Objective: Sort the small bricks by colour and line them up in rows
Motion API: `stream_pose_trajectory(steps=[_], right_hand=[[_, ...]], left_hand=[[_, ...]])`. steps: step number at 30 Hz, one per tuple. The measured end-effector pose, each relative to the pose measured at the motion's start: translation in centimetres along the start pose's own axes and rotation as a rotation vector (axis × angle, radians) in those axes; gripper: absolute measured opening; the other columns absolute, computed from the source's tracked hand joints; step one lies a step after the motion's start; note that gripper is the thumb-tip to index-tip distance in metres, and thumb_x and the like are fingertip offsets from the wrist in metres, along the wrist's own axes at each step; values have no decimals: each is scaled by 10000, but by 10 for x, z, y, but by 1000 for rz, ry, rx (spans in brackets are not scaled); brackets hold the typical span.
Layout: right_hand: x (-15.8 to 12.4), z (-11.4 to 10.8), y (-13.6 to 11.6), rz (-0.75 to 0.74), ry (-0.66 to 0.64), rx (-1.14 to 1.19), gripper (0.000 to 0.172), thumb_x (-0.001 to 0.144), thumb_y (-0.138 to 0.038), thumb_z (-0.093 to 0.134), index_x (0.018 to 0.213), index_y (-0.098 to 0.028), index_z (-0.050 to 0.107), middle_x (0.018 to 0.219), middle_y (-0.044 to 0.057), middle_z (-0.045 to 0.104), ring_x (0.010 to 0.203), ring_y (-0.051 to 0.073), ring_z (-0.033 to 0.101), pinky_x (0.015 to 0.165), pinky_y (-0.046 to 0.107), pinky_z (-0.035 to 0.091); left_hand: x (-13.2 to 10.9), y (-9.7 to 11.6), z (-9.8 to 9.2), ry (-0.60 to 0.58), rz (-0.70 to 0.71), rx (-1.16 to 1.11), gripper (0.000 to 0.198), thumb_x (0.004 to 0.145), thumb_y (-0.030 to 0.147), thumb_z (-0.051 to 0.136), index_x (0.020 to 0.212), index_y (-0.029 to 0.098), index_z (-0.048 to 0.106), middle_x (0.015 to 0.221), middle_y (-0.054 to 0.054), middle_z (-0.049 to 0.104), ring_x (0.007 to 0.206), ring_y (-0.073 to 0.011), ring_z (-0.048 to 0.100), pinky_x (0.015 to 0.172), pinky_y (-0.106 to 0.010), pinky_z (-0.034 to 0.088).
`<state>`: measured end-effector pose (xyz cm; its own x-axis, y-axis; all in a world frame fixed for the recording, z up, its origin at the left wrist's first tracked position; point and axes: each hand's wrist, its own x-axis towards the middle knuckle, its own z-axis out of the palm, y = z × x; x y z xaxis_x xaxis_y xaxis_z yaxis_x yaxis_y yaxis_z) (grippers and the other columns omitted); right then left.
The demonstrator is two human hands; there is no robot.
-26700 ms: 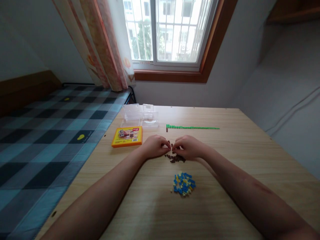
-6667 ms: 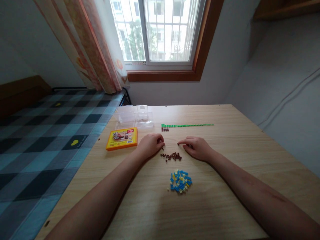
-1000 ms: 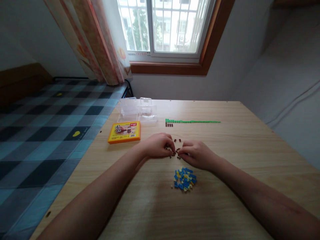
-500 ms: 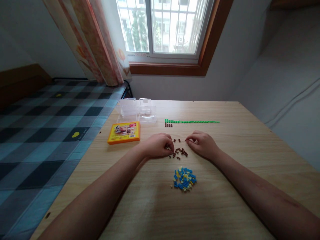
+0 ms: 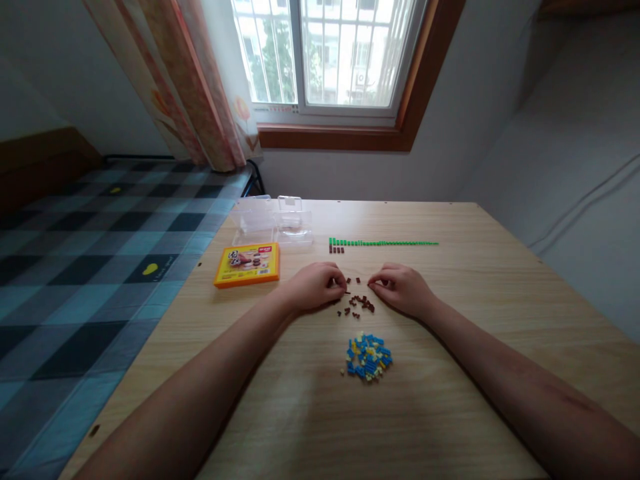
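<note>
A flat orange-yellow box, its lid glossy with print, lay left of the hands, with thin, see-through plastic cases standing behind it. Further right, small green blocks formed a long row, taller at the left end and tapering to the right, and a short line of square brown blocks sat just in front of that left end. Loose brown pieces, small and knobbly, were scattered between and in front of the hands, with two small brown squares behind them; nearer the person was a jumbled heap of blue, yellow and cream bricks.

The left hand lay low and curled, its thumb and forefinger together on a thin brown sliver that jutted from the tips. The right hand pointed inward, thumb and forefinger close together; whether they pinched anything I could not tell. Both bare forearms slanted in from the near corners.

At the left was a bed under blue, grey and black checked cloth, then a peach floral curtain beside a barred window framed in reddish wood. The table was pale, grained wood, and a thin cable crossed the right-hand wall
</note>
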<state>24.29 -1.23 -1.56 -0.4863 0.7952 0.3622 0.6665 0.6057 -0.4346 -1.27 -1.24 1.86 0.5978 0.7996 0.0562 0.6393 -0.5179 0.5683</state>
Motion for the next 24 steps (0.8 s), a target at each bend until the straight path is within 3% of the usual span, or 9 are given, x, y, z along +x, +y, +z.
stream_pose_trajectory(steps=[4,14,19,22,24], right_hand=[[0,0,-1,-10,-18,9,114,878,-249,665,855,-233,775,772,19,670,665,140,574,655,274,412],[3,5,-3,-17,60,114,191,903,-209,593,978,-219,768,785,44,667,694,168,584,649,294,445],[2,2,-5,-153,126,92,269,918,-187,568,1101,-247,756,1004,94,682,966,237,608,890,407,489],[0,0,-8,-206,101,4,229,908,-245,622,1068,-296,779,1279,97,632,1226,300,531,1061,522,400],[-1,0,-9,-224,67,-39,208,914,-277,629,1037,-319,792,1466,66,523,1403,342,390,1145,595,286]], left_hand=[[3,3,6,112,-110,-25,133,813,185,618,832,178,749,920,-56,704,782,-165,623,753,-296,501],[4,18,27,226,-140,119,145,863,220,626,843,214,769,951,-60,684,886,-202,627,825,-336,505],[6,11,25,303,-145,35,136,887,245,639,877,206,768,936,-56,681,842,-188,626,818,-333,501],[7,0,20,413,-175,-20,147,900,248,623,886,189,757,903,-54,690,820,-180,625,805,-322,501],[8,-8,16,485,-201,-30,172,913,259,597,888,182,749,882,-54,699,816,-182,624,801,-323,500]])
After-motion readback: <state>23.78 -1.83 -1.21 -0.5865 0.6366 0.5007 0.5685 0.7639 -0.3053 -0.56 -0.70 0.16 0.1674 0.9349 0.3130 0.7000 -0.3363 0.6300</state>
